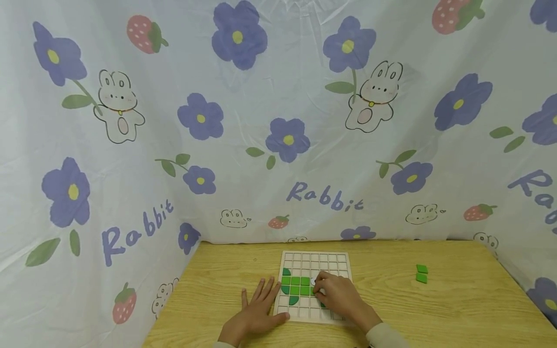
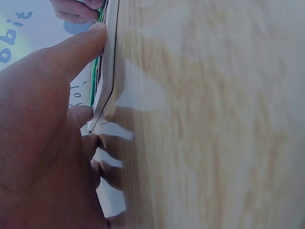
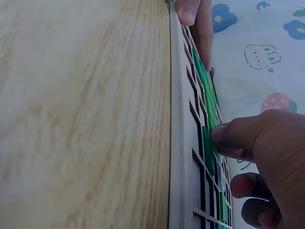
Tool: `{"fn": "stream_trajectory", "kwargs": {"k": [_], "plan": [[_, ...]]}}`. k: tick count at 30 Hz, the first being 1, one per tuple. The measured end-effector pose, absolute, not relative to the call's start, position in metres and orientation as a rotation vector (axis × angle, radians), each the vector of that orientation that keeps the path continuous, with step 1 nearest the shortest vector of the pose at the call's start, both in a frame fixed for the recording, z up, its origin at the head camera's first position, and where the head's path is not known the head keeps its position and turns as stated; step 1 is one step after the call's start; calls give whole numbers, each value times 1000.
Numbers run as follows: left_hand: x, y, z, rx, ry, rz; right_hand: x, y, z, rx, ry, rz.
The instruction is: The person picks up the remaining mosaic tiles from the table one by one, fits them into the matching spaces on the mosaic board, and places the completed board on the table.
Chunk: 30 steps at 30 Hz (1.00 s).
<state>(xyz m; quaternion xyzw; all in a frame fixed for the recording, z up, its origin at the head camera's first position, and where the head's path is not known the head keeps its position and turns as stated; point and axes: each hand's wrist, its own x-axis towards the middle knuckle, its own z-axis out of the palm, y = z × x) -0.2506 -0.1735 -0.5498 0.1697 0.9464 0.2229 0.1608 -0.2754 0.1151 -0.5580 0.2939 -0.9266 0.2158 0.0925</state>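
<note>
A pale grid board (image 1: 304, 313) lies on the table, its cells partly filled with a block of bright green square tiles (image 1: 295, 281). Dark green rounded pieces (image 1: 293, 300) sit around that block. My left hand (image 1: 256, 313) rests spread at the board's left edge, thumb on the near-left corner. Over the right part of the board is my right hand (image 1: 344, 296), pinching a green tile (image 3: 215, 139) between thumb and forefinger, down at the grid. A whitish piece (image 1: 313, 281) shows just beside its fingertips. The hand hides several cells.
Two loose green tiles (image 1: 421, 273) lie on the wooden table (image 1: 461, 304) to the right of the board. A white curtain (image 1: 256, 203) printed with flowers and rabbits hangs behind the table and along both sides.
</note>
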Motion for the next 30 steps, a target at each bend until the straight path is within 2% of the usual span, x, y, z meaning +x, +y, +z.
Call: {"fn": "stream_trajectory", "kwargs": {"k": [30], "plan": [[-249, -173, -549, 503, 2709, 629, -268, 122, -555, 887, -2701, 608]]}}
